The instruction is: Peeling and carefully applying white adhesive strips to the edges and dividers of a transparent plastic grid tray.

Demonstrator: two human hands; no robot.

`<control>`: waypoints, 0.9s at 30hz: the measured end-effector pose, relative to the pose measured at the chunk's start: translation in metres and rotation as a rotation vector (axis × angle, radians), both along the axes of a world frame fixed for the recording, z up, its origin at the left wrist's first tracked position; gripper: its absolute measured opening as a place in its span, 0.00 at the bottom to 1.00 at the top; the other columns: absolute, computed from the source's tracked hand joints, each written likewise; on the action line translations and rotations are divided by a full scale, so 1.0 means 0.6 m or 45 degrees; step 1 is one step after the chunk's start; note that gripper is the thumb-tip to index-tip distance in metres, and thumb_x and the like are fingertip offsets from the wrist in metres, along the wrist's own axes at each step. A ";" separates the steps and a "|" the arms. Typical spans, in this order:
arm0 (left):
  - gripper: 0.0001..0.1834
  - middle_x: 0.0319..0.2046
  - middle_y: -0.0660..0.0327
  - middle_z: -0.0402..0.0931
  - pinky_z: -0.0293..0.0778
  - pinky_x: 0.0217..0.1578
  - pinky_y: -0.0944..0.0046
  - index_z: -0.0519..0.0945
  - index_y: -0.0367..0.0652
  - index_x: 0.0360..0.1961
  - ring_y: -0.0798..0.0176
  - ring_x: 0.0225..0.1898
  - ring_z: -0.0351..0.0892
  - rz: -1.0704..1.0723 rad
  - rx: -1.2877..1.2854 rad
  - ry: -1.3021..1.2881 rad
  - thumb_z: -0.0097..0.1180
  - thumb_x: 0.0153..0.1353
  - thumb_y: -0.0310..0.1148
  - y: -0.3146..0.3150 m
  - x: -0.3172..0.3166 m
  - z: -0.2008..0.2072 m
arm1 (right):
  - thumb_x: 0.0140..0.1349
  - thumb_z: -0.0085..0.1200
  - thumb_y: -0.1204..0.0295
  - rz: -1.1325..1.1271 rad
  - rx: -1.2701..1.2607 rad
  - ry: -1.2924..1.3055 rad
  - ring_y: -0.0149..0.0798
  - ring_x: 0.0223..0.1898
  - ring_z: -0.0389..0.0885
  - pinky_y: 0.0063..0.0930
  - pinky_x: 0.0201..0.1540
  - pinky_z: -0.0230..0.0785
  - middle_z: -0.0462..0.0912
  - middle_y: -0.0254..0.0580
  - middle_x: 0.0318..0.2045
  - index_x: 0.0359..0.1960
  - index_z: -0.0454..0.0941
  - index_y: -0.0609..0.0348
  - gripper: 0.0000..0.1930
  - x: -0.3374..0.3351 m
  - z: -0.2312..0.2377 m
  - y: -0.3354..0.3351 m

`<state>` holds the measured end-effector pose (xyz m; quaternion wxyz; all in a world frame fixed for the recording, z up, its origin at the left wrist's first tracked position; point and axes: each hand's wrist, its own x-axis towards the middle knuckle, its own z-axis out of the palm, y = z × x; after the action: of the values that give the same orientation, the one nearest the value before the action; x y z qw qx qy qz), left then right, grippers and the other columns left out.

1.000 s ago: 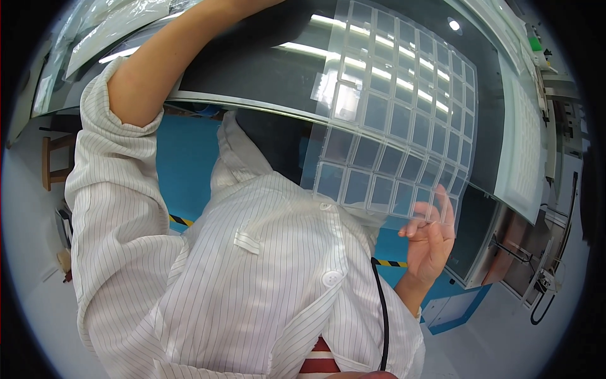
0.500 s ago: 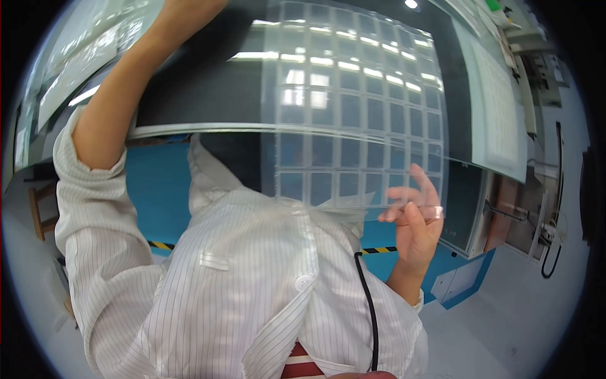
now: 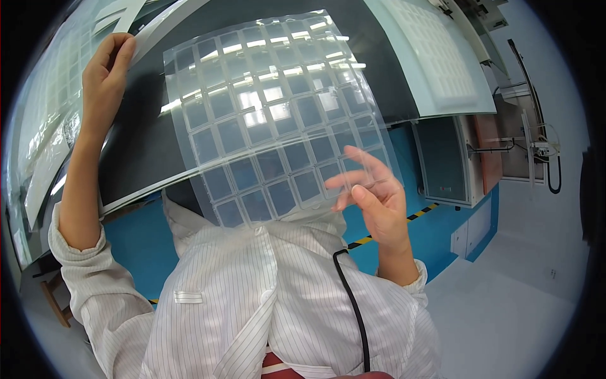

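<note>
A clear, flexible plastic sheet moulded into a grid of rectangular pockets (image 3: 268, 126) slants across the near edge of a glossy black tabletop (image 3: 145, 136), its far part above that surface and its near part in front of the white pinstriped shirt (image 3: 221, 303). The right hand (image 3: 372, 192) is the nearer of the 2: it is at the sheet's near right corner, so nearly all of the sheet lies forward and to the left of it. This hand pinches the corner lightly, thumb on the near face, the other fingers loosely fanned and seen through the plastic. The sheet's sides look close in length through the curved lens, so I cannot tell its long axis; the side edges lean, running from far left to near right. Whether its underside touches the tabletop cannot be told either. The left hand (image 3: 107, 69) is apart from the sheet, beyond its far left corner, with thumb and forefinger pressed together, apparently on the edge of a narrow white strip (image 3: 167, 25). Left of that arm lies crinkled clear plastic wrapping (image 3: 53, 136); on the far right, another pocketed translucent sheet (image 3: 445, 69) lies on a pale greenish board (image 3: 394, 44).
</note>
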<state>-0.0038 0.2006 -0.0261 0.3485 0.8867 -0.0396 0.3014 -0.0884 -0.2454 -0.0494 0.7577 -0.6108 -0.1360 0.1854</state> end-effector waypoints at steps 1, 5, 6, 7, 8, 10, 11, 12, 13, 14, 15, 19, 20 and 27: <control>0.12 0.33 0.67 0.76 0.67 0.42 0.73 0.79 0.38 0.43 0.74 0.37 0.71 -0.007 0.011 -0.007 0.54 0.72 0.37 -0.001 0.001 0.001 | 0.69 0.53 0.74 -0.011 0.005 -0.007 0.35 0.32 0.84 0.35 0.40 0.82 0.85 0.59 0.44 0.68 0.62 0.73 0.28 -0.001 0.001 0.000; 0.12 0.32 0.67 0.76 0.67 0.41 0.73 0.79 0.37 0.43 0.74 0.36 0.71 -0.012 0.036 -0.043 0.54 0.72 0.37 0.001 0.005 -0.001 | 0.69 0.53 0.74 -0.024 -0.012 -0.017 0.35 0.32 0.84 0.36 0.40 0.82 0.85 0.59 0.44 0.68 0.62 0.73 0.28 0.001 -0.004 0.000; 0.12 0.32 0.67 0.76 0.67 0.41 0.73 0.79 0.37 0.43 0.74 0.36 0.71 0.006 0.043 -0.038 0.54 0.72 0.37 0.003 0.004 -0.001 | 0.69 0.53 0.74 -0.005 -0.004 -0.013 0.35 0.32 0.84 0.36 0.40 0.82 0.85 0.59 0.44 0.68 0.62 0.73 0.28 0.001 -0.005 0.000; 0.12 0.32 0.67 0.76 0.68 0.41 0.73 0.79 0.38 0.43 0.74 0.36 0.70 -0.011 0.048 -0.056 0.54 0.72 0.37 0.005 0.005 -0.001 | 0.69 0.53 0.74 -0.018 -0.011 -0.013 0.35 0.32 0.85 0.36 0.40 0.82 0.85 0.59 0.44 0.68 0.62 0.73 0.28 0.001 -0.005 0.001; 0.12 0.32 0.68 0.76 0.68 0.41 0.73 0.79 0.38 0.43 0.75 0.36 0.70 -0.026 0.051 -0.072 0.54 0.72 0.36 0.007 0.004 -0.001 | 0.69 0.53 0.75 -0.029 -0.020 -0.012 0.35 0.32 0.85 0.36 0.40 0.82 0.85 0.59 0.44 0.68 0.61 0.73 0.28 0.001 -0.005 0.002; 0.11 0.30 0.66 0.75 0.68 0.38 0.72 0.79 0.37 0.42 0.73 0.34 0.70 -0.007 0.046 -0.114 0.54 0.72 0.35 0.007 0.002 -0.002 | 0.69 0.52 0.75 -0.026 -0.044 -0.011 0.35 0.32 0.84 0.36 0.40 0.82 0.85 0.59 0.44 0.68 0.61 0.74 0.28 -0.002 0.001 0.005; 0.12 0.33 0.67 0.75 0.68 0.41 0.72 0.79 0.37 0.43 0.73 0.37 0.71 -0.008 0.078 -0.058 0.53 0.72 0.36 0.019 -0.001 -0.007 | 0.69 0.51 0.76 -0.040 -0.069 -0.017 0.35 0.32 0.84 0.35 0.40 0.82 0.85 0.59 0.44 0.68 0.61 0.74 0.28 -0.002 0.002 0.006; 0.13 0.35 0.67 0.76 0.68 0.44 0.73 0.79 0.38 0.45 0.73 0.39 0.71 -0.012 0.104 -0.004 0.53 0.73 0.38 0.023 -0.005 -0.005 | 0.69 0.51 0.76 -0.011 -0.062 -0.015 0.35 0.32 0.84 0.35 0.40 0.82 0.85 0.59 0.44 0.68 0.61 0.74 0.28 -0.002 0.004 0.005; 0.12 0.33 0.68 0.74 0.68 0.42 0.72 0.78 0.36 0.44 0.74 0.37 0.70 -0.021 0.076 -0.014 0.53 0.73 0.36 0.019 -0.006 -0.004 | 0.69 0.50 0.77 -0.025 -0.090 -0.052 0.34 0.32 0.84 0.34 0.40 0.81 0.85 0.58 0.44 0.68 0.61 0.74 0.27 -0.001 0.005 0.003; 0.12 0.33 0.68 0.74 0.68 0.42 0.72 0.78 0.36 0.44 0.74 0.37 0.70 0.002 0.081 -0.006 0.53 0.73 0.36 -0.002 -0.008 0.004 | 0.69 0.49 0.77 -0.046 -0.119 -0.087 0.34 0.32 0.83 0.32 0.40 0.81 0.85 0.58 0.44 0.68 0.61 0.74 0.27 0.000 0.003 -0.001; 0.10 0.29 0.65 0.72 0.66 0.36 0.69 0.77 0.36 0.39 0.71 0.33 0.68 0.032 0.005 0.026 0.54 0.71 0.33 -0.029 -0.009 0.020 | 0.70 0.51 0.76 -0.107 -0.152 -0.118 0.31 0.33 0.83 0.28 0.42 0.79 0.86 0.55 0.43 0.66 0.65 0.73 0.24 0.002 0.012 -0.002; 0.09 0.24 0.62 0.69 0.65 0.29 0.66 0.76 0.35 0.34 0.68 0.28 0.66 0.096 -0.075 0.072 0.55 0.69 0.30 -0.046 -0.023 0.038 | 0.73 0.47 0.75 -0.255 -0.289 -0.233 0.30 0.33 0.82 0.26 0.40 0.78 0.86 0.54 0.44 0.65 0.66 0.73 0.22 0.029 0.038 -0.018; 0.09 0.25 0.63 0.69 0.65 0.29 0.66 0.76 0.35 0.34 0.68 0.28 0.66 0.086 -0.088 0.077 0.55 0.69 0.30 -0.046 -0.023 0.039 | 0.73 0.47 0.75 -0.249 -0.294 -0.236 0.30 0.33 0.82 0.26 0.40 0.78 0.86 0.54 0.44 0.65 0.66 0.73 0.22 0.036 0.039 -0.023; 0.07 0.24 0.63 0.69 0.65 0.29 0.67 0.76 0.35 0.35 0.69 0.28 0.66 0.015 -0.019 -0.079 0.55 0.69 0.29 -0.039 -0.019 0.037 | 0.75 0.46 0.75 -0.334 -0.319 -0.285 0.29 0.32 0.81 0.20 0.40 0.76 0.85 0.54 0.43 0.67 0.63 0.75 0.23 0.061 0.034 -0.025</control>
<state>-0.0154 0.1774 -0.0037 0.3518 0.8746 -0.0429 0.3310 -0.0518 -0.2607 -0.0288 0.6737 -0.7294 -0.1145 0.0318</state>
